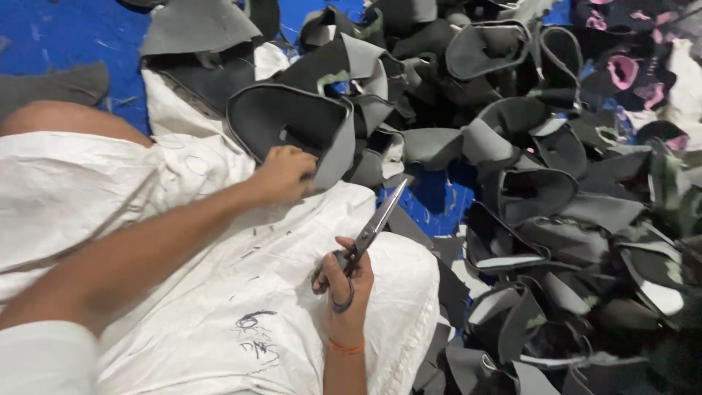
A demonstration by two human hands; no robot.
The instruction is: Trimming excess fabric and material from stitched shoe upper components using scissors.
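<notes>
Blue floor shows under grey-black shoe uppers; left hand (285, 174) pinches one curved upper (292, 121), right hand's (345, 289) fingers grip closed scissors (369, 234).

One view only, worn on the head, looking steeply down and slightly forward over the lap. Close range: both forearms entering from the lower edge, the left hand (287, 174) near frame centre, the right hand (344, 289) below it, close to the lens. White woven sack cloth (219, 307) filling the lower left, nearest the camera. Farther off, toward the top and right, a heap of dark grey and black cut fabric pieces (541, 190) over a blue floor (58, 36). No second view, so nothing shared between views.
</notes>
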